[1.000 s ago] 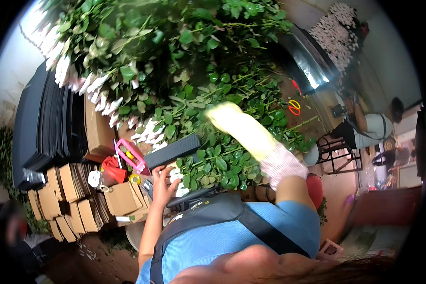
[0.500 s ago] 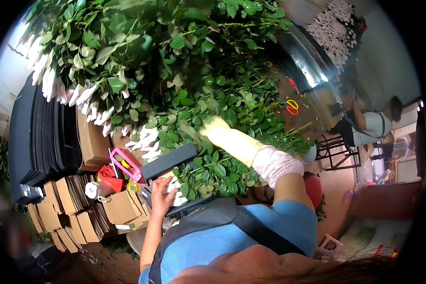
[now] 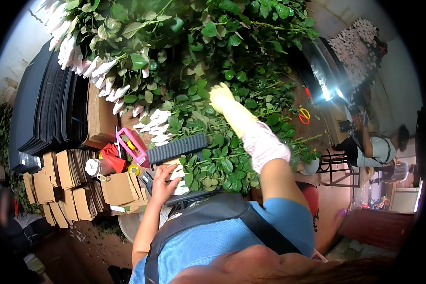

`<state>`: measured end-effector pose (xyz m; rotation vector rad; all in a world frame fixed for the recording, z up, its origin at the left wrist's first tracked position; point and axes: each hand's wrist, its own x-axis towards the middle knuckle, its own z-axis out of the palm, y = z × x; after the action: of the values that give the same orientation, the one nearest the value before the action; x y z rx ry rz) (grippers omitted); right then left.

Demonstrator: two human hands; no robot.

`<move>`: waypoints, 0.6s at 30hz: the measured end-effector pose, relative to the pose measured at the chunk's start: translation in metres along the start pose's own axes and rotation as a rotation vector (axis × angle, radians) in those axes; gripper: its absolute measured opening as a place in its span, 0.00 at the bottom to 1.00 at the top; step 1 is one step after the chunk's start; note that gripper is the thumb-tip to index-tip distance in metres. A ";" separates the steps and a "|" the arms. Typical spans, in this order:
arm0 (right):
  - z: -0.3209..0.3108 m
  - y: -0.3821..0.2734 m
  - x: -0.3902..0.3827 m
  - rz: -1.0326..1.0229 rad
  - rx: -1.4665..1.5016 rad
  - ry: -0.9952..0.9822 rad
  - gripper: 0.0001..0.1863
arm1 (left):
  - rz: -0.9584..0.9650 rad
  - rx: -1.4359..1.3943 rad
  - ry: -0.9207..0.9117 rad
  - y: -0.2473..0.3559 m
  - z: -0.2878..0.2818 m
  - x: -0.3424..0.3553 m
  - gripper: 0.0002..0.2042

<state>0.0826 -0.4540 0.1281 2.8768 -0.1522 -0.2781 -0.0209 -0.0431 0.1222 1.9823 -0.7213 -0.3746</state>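
My bare left hand (image 3: pixel 164 183) rests with its fingers apart against white-sleeved flower heads (image 3: pixel 181 180) at the near end of a leafy bundle (image 3: pixel 222 165). Farther out, my right hand (image 3: pixel 221 97), in a pale yellow rubber glove with a pink cuff, reaches over the green rose stems (image 3: pixel 194 104). Its fingers look spread among the leaves; no stem shows plainly in them. A dark ribbed block (image 3: pixel 175 148) lies between my left hand and a small group of white-sleeved heads (image 3: pixel 155 124). The large far pile has more white-sleeved heads (image 3: pixel 99 71) along its left side.
Black sheets (image 3: pixel 47 104) and folded cardboard (image 3: pixel 71 189) are stacked at left. Beside them are a pink tool (image 3: pixel 131 146), a red cloth (image 3: pixel 112 158) and a white lidded cup (image 3: pixel 93 167). Yellow-orange scissors (image 3: pixel 304 116) lie at right; another person (image 3: pixel 376 149) sits beyond.
My right hand has moved farther out over the stems, away from my body. My left hand stays by the white-sleeved heads. The whole view has shifted somewhat.
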 end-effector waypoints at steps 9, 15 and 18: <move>-0.097 0.005 -0.030 -0.176 0.474 0.818 0.16 | -0.005 -0.018 -0.024 0.001 0.004 0.003 0.27; -0.128 -0.060 -0.086 -0.576 0.945 0.527 0.18 | 0.010 -0.047 0.004 -0.023 0.005 -0.005 0.25; -0.126 -0.035 -0.106 -0.154 0.449 0.145 0.13 | 0.011 -0.011 -0.020 -0.025 0.007 -0.003 0.26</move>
<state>0.0071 -0.3773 0.2581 3.3478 0.0418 -0.0663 -0.0186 -0.0368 0.0966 1.9656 -0.7404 -0.3914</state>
